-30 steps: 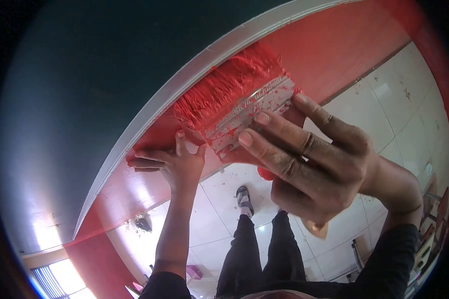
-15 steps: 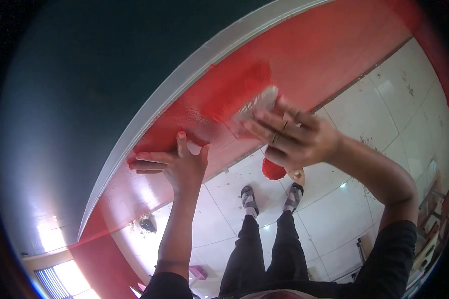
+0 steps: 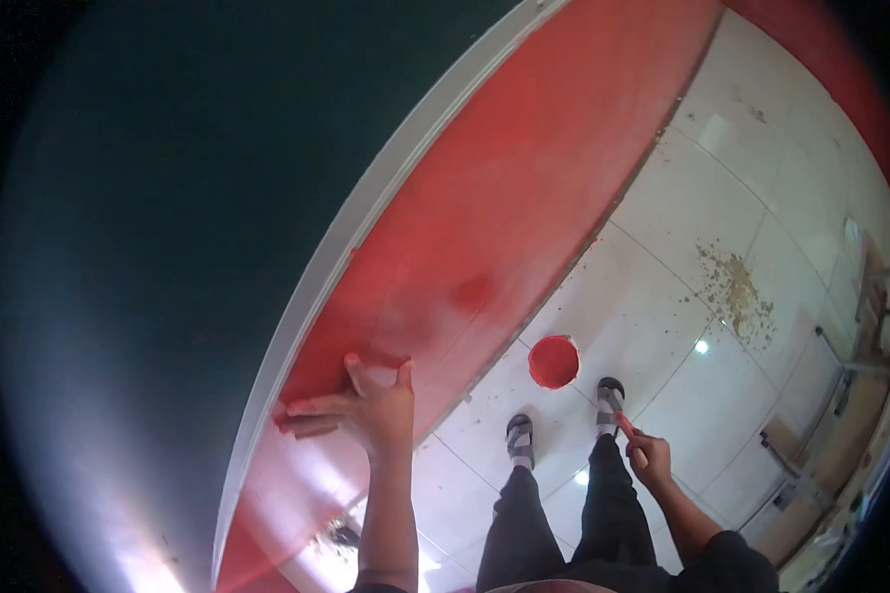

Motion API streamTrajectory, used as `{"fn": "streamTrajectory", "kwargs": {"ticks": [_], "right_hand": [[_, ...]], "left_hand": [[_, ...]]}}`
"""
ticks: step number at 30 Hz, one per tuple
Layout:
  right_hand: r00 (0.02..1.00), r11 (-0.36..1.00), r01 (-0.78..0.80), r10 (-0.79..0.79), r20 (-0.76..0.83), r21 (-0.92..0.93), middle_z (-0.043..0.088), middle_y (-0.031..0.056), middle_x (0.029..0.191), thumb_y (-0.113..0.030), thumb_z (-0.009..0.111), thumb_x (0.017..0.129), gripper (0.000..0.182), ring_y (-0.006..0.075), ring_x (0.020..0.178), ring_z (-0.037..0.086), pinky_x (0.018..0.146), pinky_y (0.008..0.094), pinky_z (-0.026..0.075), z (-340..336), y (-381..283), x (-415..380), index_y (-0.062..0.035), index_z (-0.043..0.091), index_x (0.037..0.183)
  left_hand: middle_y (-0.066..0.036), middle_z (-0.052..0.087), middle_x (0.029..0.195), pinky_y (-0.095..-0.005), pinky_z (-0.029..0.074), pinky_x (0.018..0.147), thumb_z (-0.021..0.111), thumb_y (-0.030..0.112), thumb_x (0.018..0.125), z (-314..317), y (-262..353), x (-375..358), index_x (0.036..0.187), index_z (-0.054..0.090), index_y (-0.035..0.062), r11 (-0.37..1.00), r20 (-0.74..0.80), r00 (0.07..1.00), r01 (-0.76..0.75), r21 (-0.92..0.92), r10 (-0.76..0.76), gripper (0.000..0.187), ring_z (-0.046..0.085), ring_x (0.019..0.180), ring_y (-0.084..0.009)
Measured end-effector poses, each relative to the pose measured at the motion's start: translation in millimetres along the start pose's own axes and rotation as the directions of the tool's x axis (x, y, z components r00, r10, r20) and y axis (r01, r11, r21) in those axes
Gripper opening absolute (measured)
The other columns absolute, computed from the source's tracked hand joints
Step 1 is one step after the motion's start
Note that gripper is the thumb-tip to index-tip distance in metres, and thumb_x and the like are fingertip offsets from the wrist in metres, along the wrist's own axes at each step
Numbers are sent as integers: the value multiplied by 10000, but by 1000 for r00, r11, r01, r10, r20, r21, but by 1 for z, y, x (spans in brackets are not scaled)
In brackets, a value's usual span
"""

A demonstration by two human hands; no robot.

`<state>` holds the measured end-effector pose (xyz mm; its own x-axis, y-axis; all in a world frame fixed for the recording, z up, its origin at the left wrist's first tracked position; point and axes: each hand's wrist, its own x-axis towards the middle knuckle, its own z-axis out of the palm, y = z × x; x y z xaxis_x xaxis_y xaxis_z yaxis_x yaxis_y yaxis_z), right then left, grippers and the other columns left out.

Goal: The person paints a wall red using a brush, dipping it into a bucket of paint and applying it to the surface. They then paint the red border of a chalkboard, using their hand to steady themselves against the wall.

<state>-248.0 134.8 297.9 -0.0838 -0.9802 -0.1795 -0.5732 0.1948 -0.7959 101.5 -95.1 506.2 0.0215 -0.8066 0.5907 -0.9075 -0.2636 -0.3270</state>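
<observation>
Head view: left hand [image 3: 371,410] lies flat with fingers spread on the red wall [image 3: 524,178], holding nothing. Right hand [image 3: 649,461], at four o'clock, is closed around a paintbrush [image 3: 627,429] with a red handle. Red paint pot [image 3: 553,361] stands on the tiled floor [image 3: 692,247], near the sandalled feet [image 3: 520,438].

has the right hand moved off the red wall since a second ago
Yes. The right hand has dropped from the red wall to beside the leg, holding the brush, while the left hand stays pressed on the wall.
</observation>
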Motion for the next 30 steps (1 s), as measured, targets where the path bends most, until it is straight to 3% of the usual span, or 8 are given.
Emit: {"fn": "streamTrajectory", "kwargs": {"ticks": [4,10,11,12,17,22,26,30], "right_hand": [[909,920,-376,389,-151,108,615,162,679,9,631,696,54,300,629,632,597,361,499,33,-23,-8,-11,605,654],[880,971,191,-105,-463,143,590,110,849,38,654,815,120,213,811,634,763,322,544,82,-118,74,2,540,800],[922,875,167,24,-386,454,595,100,841,53,667,799,201,201,835,638,755,316,551,64,-160,93,-41,490,787],[898,204,377,157,-410,904,606,97,854,70,616,828,248,197,863,642,717,307,550,45,-224,119,-95,448,752],[903,-529,412,130,-410,742,616,67,850,89,596,842,332,244,817,687,617,445,608,33,-327,181,-174,395,812],[906,-375,325,386,-172,868,601,34,830,13,662,829,288,178,699,642,644,375,595,146,-233,214,-158,430,830],[765,126,31,635,-105,991,551,8,785,35,663,781,264,141,703,606,606,312,555,186,-116,195,-138,465,799],[757,111,90,638,-140,990,599,59,806,23,625,759,148,151,668,615,540,264,500,177,-70,140,-69,523,814]], "left_hand": [[-373,-335,1412,-862,44,864,838,657,427,1,2,-3,1491,-102,399,998,-23,1000,4,62,-2,1443,-213,1231,-714],[-341,-302,1451,-854,63,882,828,618,522,-8,-7,-13,1509,39,402,997,-9,997,-78,8,78,1282,-181,1265,-692],[-321,-277,1473,-845,80,901,816,584,577,-12,-11,-17,1507,71,410,992,87,988,-125,-3,125,1204,-164,1278,-683],[-301,-251,1495,-835,96,919,803,549,632,-14,-16,-19,1504,103,417,986,182,969,-167,-12,167,1126,-146,1292,-675],[-234,-178,1545,-810,158,946,750,500,727,-8,-46,-33,1500,105,432,931,357,868,-364,-13,345,1008,-64,1316,-663],[-236,-153,1550,-808,192,934,731,508,745,8,-45,-38,1505,77,420,936,337,883,-352,12,327,1006,-3,1317,-667],[-263,-142,1544,-826,216,862,682,585,755,17,-49,-40,1504,136,415,910,232,899,-403,101,372,942,-45,1317,-662],[-268,-117,1546,-820,208,891,684,617,736,13,-45,-38,1499,144,426,918,192,912,-386,96,363,954,-21,1322,-659]]}}
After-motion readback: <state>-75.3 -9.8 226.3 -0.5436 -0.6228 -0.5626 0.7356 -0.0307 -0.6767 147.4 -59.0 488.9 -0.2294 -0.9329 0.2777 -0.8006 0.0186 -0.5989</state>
